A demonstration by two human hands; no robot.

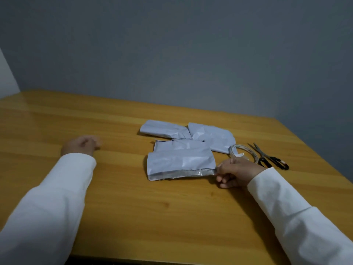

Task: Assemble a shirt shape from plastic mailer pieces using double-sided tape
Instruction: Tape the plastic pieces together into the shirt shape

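A pale grey-blue shirt shape (181, 150) made of plastic mailer pieces lies flat on the wooden bench (118, 197), right of the middle and nearer the far edge than the near one. Its body is a roughly square, crinkled piece with a shiny silver strip (181, 174) along its near edge. Two sleeve pieces spread from the top of the body: the left sleeve (162, 129) reaches toward the left edge, and the right sleeve (214, 137) angles toward the right edge. They meet in wrinkles at the neck.

The right hand (236, 173) pinches the near right corner of the body, at the end of the silver strip, with its other fingers curled under. The left hand (81, 145) rests on the bench well to the left of the shirt, fingers loosely curled and holding nothing. Both arms wear white sleeves.

A roll of double-sided tape (243, 153) sits just beyond the right hand, touching the right sleeve's end. Black-handled scissors (269, 157) lie just right of the roll.
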